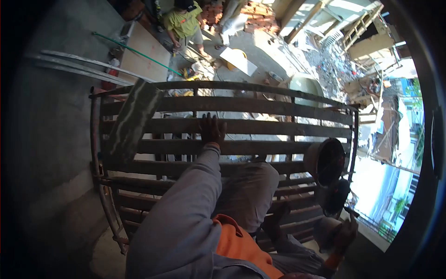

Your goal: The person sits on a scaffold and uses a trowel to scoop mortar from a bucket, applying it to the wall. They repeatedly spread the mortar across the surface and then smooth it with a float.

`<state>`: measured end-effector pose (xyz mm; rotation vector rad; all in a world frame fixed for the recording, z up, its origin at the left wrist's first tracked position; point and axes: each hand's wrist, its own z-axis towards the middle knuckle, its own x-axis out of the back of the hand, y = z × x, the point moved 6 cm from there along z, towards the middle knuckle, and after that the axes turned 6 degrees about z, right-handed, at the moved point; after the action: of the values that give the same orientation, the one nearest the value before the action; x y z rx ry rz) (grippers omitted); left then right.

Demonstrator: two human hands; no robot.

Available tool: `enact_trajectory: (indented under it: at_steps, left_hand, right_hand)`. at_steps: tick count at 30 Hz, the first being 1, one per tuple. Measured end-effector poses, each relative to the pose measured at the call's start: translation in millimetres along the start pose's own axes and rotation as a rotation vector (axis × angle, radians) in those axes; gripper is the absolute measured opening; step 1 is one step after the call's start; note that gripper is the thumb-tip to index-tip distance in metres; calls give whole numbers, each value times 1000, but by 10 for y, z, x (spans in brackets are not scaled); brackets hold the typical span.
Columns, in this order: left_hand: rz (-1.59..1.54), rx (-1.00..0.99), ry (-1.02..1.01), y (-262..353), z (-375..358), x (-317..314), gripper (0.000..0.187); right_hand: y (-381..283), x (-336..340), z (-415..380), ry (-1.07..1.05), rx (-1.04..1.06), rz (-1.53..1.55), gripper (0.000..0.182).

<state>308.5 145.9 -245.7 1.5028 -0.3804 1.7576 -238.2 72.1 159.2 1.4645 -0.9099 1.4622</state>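
My left hand [213,130] lies open, fingers spread, on the slats of a metal scaffold platform [241,126]. At lower right, my right hand [345,235] is closed around a short dark handle [351,212]; its tool kind is too dark to make out. Just beyond that handle is a dark rounded shape [335,197], possibly a scoop or pan. A bucket [313,158] with a dark inside stands on the platform's right side. My bent knee [255,190] is between my hands.
A mortar-streaked board [135,118] lies across the slats at left, beside a grey wall [51,153]. Below, a person in a yellow-green shirt [183,23] is near bricks [260,17], a white panel [239,61], a large round tub [306,88] and rubble [323,63].
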Motion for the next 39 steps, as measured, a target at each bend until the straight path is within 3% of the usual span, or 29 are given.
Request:
enact_trajectory:
  at_steps: [1,2,3,4,6,7,9,12,14,17,19,21,23,26,28,29,32,35,39]
  left_hand:
    - [17,-2,1,1,-17,-10,52]
    - [46,-24,70,28,-13,34,51]
    - [67,-28,53,27,-11,27,51]
    - [74,-21,43,21,-5,18,52]
    - [41,-48,61,24,23,48,50]
    - [49,-41,43,55,35,59,50]
    - [86,-25,15,55,31,80,49]
    - [68,-31,9,37,28,75,51]
    - [19,-24,-2,-2,26,36,54]
    - [42,19,-25,6,11,24,54]
    - [33,20,-20,2,7,21,54]
    - [14,28,-15,-3,3,9,54]
    - [12,32,-4,1,1,48,55]
    - [5,26,11,14,3,52,55]
    - [7,24,19,24,-7,24,55]
    - [10,25,24,17,-9,16,55]
    - [1,18,6,7,3,22,55]
    - [4,15,15,18,7,43,55]
    - [8,11,41,15,-8,26,55]
  right_hand:
    - [-400,-77,330,-81,-390,605,30]
    - [-1262,91,747,-160,-222,538,32]
    - [-1612,-46,1041,-135,12,598,38]
    - [-1931,-107,1265,-298,54,558,43]
    - [-2528,-311,1714,-211,299,743,48]
    - [-2796,-416,1954,-326,191,836,45]
    - [-3060,-751,2350,-367,325,678,39]
    - [-3283,-809,2605,-166,534,728,33]
    - [-3285,-697,2479,-250,492,793,31]
    - [-2980,-564,2014,-332,462,689,32]
    - [-2565,-524,1571,-400,571,500,35]
    - [-2142,-256,1198,-621,185,480,34]
    - [-1482,-57,779,-498,184,331,34]
    - [178,97,84,-371,-186,94,34]
    - [740,257,-356,-180,-507,69,34]
    - [857,355,-535,-82,-684,114,34]
    - [1785,-124,-1440,-89,-905,308,32]
    - [1927,-193,-1662,-88,-1175,624,32]
    - [1901,-200,-1534,-35,-946,482,30]
